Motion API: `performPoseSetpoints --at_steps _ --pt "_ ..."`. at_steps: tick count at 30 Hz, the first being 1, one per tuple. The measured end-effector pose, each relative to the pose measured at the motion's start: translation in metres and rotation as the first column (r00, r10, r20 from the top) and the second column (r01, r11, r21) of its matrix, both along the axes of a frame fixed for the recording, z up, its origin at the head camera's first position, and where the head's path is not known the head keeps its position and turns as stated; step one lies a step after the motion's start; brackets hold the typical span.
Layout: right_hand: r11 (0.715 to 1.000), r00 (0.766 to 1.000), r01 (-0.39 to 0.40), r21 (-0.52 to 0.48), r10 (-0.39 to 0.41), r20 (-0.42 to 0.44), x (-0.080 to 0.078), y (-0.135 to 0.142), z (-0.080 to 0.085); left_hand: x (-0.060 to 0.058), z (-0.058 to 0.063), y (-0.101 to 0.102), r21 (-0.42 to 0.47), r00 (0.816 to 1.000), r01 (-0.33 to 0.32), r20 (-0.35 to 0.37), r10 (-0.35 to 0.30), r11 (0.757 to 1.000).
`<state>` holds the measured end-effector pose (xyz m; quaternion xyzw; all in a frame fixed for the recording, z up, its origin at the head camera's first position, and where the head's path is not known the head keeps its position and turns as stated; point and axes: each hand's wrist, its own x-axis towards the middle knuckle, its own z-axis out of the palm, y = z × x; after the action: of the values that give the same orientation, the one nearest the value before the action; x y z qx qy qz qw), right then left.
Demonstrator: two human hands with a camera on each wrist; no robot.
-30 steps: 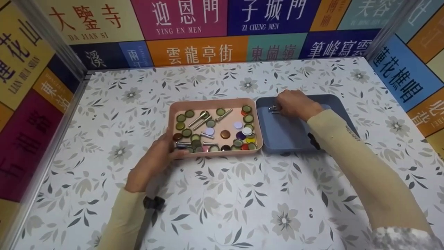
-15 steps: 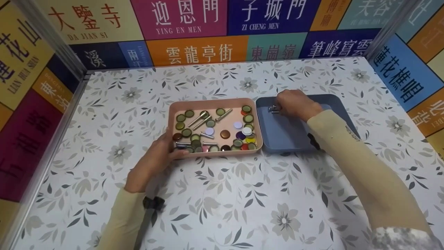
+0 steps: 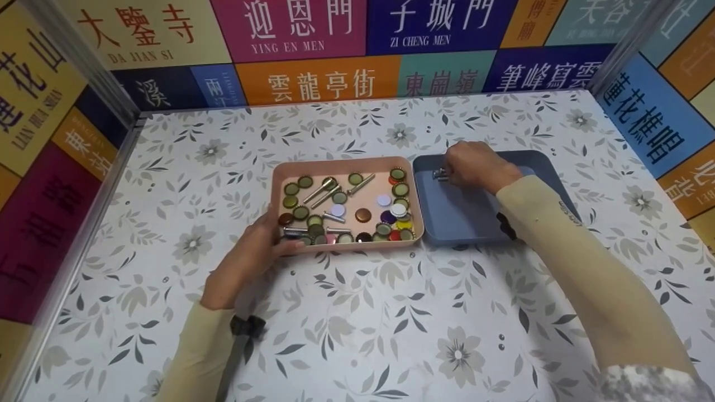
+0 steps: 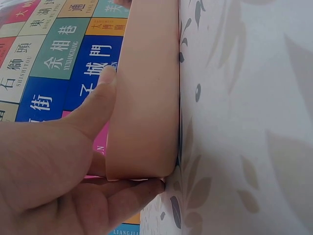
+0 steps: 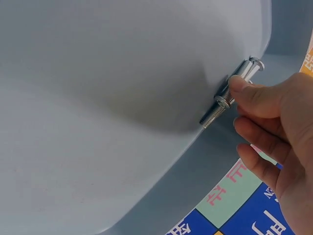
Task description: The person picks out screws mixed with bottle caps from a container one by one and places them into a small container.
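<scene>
My left hand (image 3: pixel 248 254) grips the near left corner of a shallow pink tray (image 3: pixel 349 247). In the left wrist view the thumb lies along the tray's rim and the fingers (image 4: pixel 134 196) touch its outer side. Inside the tray are many bottle caps (image 3: pixel 363 215), most showing their undersides, and several metal bolts (image 3: pixel 325 196). My right hand (image 3: pixel 477 166) is inside the blue-grey tray (image 3: pixel 455 220), at its far left corner. Its thumb and finger pinch a small bunch of bolts (image 5: pixel 213 113) low by the tray wall; the exact number is hidden by the fingers.
The two trays stand side by side with their rims touching, on a table (image 3: pixel 363 324) covered in a leaf-and-flower print. Panels with large lettering (image 3: pixel 318 81) rise at the back and on both sides.
Almost nothing differs. Both hands stay in place, the left on the pink tray and the right with the bolts in the blue-grey tray; the head view shifts very slightly.
</scene>
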<state>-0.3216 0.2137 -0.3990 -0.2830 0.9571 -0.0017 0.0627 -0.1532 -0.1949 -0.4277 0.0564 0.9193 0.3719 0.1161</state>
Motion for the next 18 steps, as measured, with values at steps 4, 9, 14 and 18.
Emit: performPoseSetpoints --at_steps 4,9,14,18 --pt "1.0 1.0 0.002 0.002 -0.002 -0.002 0.0 -0.002 0.001 0.001 0.0 -0.001 -0.004 1.0 -0.002 0.009 0.002 1.0" --pt "1.0 0.997 -0.03 -0.003 0.03 -0.072 0.001 -0.005 0.0 0.001 0.0 -0.001 -0.016 1.0 0.0 0.011 0.0 1.0" --pt "0.999 0.996 -0.044 0.006 0.045 -0.081 0.002 -0.009 0.004 0.0 0.001 0.0 0.006 1.0 0.012 -0.012 -0.012 1.0" --pt "0.999 0.998 -0.038 0.016 0.039 -0.048 0.002 -0.016 0.009 -0.001 0.001 0.0 0.011 1.0 0.006 -0.002 -0.006 1.0"
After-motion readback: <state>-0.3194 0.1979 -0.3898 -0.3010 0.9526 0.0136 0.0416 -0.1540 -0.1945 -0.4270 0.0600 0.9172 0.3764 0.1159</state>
